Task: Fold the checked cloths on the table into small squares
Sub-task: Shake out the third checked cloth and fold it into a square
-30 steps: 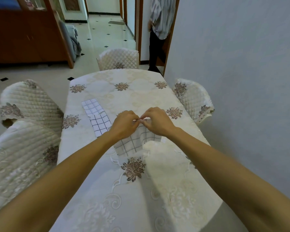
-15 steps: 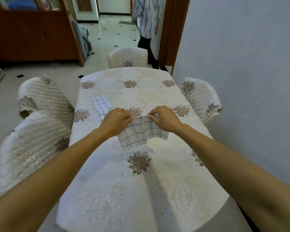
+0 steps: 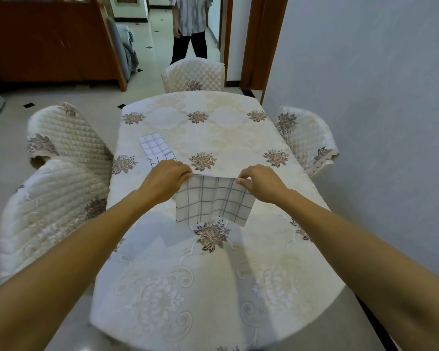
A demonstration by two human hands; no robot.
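A white cloth with grey checks (image 3: 213, 201) hangs in the air over the middle of the table (image 3: 228, 138), stretched between both hands. My left hand (image 3: 164, 177) pinches its upper left corner and my right hand (image 3: 260, 183) pinches its upper right corner. The lower edge of the cloth drops toward the tablecloth. Two more checked cloths lie flat on the table's left side: a folded one with faint checks (image 3: 154, 145) and, partly hidden behind my left hand, one with darker checks (image 3: 157, 163).
Quilted chairs stand at the left (image 3: 66, 140), near left (image 3: 51, 214), far end (image 3: 193, 76) and right (image 3: 307, 138). A grey wall runs close along the right. A person (image 3: 190, 26) stands in the hallway beyond the table.
My hands, together at the cloth's top a second ago, have moved apart and lifted, pulling the checked cloth wide. The person in the hallway has stepped closer.
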